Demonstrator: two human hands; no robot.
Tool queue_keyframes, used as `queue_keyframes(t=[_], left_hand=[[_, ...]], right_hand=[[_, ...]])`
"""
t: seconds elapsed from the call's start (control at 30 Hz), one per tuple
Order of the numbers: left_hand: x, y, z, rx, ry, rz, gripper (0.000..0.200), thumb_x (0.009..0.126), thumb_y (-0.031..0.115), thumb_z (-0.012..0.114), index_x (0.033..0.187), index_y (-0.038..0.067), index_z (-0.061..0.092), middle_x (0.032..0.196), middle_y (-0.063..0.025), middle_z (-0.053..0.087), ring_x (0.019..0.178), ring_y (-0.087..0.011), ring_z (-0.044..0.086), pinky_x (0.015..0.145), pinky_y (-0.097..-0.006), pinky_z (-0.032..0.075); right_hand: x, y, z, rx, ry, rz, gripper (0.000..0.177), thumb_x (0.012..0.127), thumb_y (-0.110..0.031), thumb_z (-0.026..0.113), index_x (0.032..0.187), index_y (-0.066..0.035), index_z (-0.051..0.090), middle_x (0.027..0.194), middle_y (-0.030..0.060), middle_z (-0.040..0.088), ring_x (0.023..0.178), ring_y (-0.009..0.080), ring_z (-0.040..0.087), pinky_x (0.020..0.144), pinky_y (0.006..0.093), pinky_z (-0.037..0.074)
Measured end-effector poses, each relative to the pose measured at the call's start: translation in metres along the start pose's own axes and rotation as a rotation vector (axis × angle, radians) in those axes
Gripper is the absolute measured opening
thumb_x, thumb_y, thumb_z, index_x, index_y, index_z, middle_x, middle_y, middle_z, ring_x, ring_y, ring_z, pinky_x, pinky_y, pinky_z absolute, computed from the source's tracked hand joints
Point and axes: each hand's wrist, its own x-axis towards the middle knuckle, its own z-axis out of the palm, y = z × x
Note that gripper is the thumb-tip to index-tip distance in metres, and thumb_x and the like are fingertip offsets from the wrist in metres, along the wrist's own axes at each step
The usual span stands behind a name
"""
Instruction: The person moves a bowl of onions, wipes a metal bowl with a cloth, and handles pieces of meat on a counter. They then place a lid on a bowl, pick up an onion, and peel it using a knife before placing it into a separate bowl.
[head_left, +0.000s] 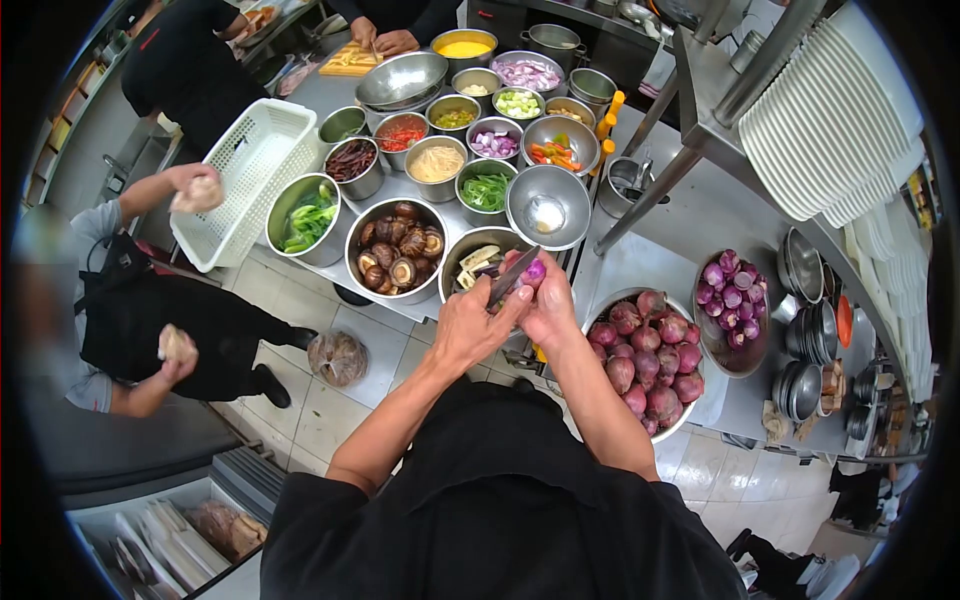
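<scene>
My left hand (472,325) is closed around a knife (516,273), its dark blade slanting up and to the right. Closed on a purple, peeled-looking onion (536,272), my right hand (548,308) is close beside it, and the blade lies against the onion's left side in this view. Both hands are just over the front edge of a pot of cut eggplant (478,262). To my right stands a large tub of unpeeled red onions (648,360). Farther right, a metal bowl (708,352) holds shiny peeled onions (733,293).
Ahead are a nearly bare steel bowl (565,200), a pot of mushrooms (400,250), leafy greens (308,220) and several pots of cut vegetables. A white basket (215,245) stands left, beside a person (140,320). A shelf post (650,197) and stacked plates (815,130) rise at right.
</scene>
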Motion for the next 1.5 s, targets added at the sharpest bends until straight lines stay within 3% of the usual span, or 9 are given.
queue_keyframes(t=[0.3,0.53,0.63,0.7,1.03,1.1,1.13,1.2,1.5], left_hand=[[0.009,-0.013,0.005,-0.239,-0.121,-0.154,0.057,0.087,0.053,0.052,0.083,-0.002,0.063,0.057,-0.0048,0.054,0.06,-0.0075,0.048,0.054,-0.0278,0.043],[0.012,-0.007,-0.006,-0.457,-0.119,-0.092,0.052,0.088,0.047,0.053,0.085,-0.003,0.065,0.061,-0.0053,0.06,0.058,-0.0088,0.052,0.055,-0.0275,0.044],[0.009,-0.003,-0.008,-0.54,-0.185,-0.086,0.05,0.091,0.045,0.051,0.088,-0.003,0.066,0.063,-0.003,0.06,0.061,-0.007,0.051,0.056,-0.0251,0.044],[0.007,-0.004,-0.002,-0.575,-0.147,-0.096,0.059,0.089,0.054,0.048,0.068,0.0,0.059,0.055,0.0025,0.045,0.055,-0.0058,0.042,0.048,-0.0236,0.034],[0.003,-0.007,0.015,-0.441,0.032,-0.065,0.053,0.093,0.045,0.046,0.077,-0.003,0.062,0.057,0.0013,0.049,0.056,-0.0066,0.043,0.05,-0.0232,0.036],[-0.002,0.01,0.016,-0.51,0.156,0.052,0.049,0.091,0.041,0.051,0.074,-0.004,0.06,0.052,-0.0129,0.052,0.049,-0.012,0.047,0.048,-0.0315,0.041],[-0.004,0.006,0.018,-0.508,0.161,0.052,0.049,0.091,0.041,0.051,0.074,-0.004,0.06,0.052,-0.0129,0.052,0.049,-0.012,0.047,0.048,-0.0315,0.041],[-0.007,-0.005,0.027,-0.437,0.014,0.049,0.041,0.092,0.037,0.052,0.085,-0.002,0.063,0.056,0.0001,0.048,0.056,-0.0054,0.041,0.049,-0.025,0.038],[-0.013,-0.004,0.023,-0.269,0.049,0.201,0.039,0.09,0.036,0.055,0.084,-0.001,0.063,0.047,-0.0067,0.045,0.044,-0.0099,0.041,0.04,-0.0307,0.036]], right_hand=[[0.007,0.013,-0.005,-0.066,-0.03,-0.109,0.027,0.095,-0.029,0.042,0.095,-0.004,0.055,0.082,0.0032,0.057,0.072,0.0124,0.056,0.066,0.0268,0.048],[-0.005,0.001,-0.002,-0.129,-0.161,-0.023,0.027,0.094,-0.033,0.046,0.097,-0.008,0.054,0.083,-0.0007,0.056,0.078,0.009,0.056,0.066,0.0255,0.048],[-0.01,-0.008,0.001,-0.232,-0.226,-0.017,0.033,0.091,-0.043,0.049,0.099,-0.011,0.055,0.085,-0.0004,0.06,0.071,0.0089,0.057,0.055,0.0233,0.043],[-0.013,-0.01,0.003,-0.235,-0.217,-0.001,0.034,0.09,-0.044,0.049,0.098,-0.012,0.056,0.081,-0.001,0.06,0.068,0.009,0.057,0.053,0.0235,0.041],[0.005,0.009,-0.001,-0.117,-0.011,-0.073,0.042,0.087,-0.051,0.051,0.082,-0.009,0.055,0.065,-0.0022,0.05,0.053,0.008,0.047,0.047,0.0215,0.037],[0.005,0.01,0.001,-0.132,0.01,-0.117,0.045,0.086,-0.053,0.052,0.081,-0.009,0.054,0.065,-0.0014,0.05,0.054,0.0084,0.047,0.048,0.0221,0.038],[0.006,0.011,0.003,-0.148,0.028,-0.158,0.048,0.086,-0.055,0.052,0.08,-0.008,0.054,0.065,-0.0005,0.049,0.055,0.0088,0.047,0.049,0.0227,0.038],[0.009,0.011,-0.007,-0.152,-0.075,-0.158,0.046,0.088,-0.053,0.049,0.085,-0.007,0.054,0.064,0.0005,0.051,0.056,0.0109,0.05,0.053,0.0233,0.042],[0.008,-0.003,-0.001,-0.164,-0.087,-0.007,0.05,0.086,-0.058,0.047,0.074,-0.009,0.048,0.061,0.0015,0.045,0.051,0.0114,0.045,0.046,0.0232,0.037]])
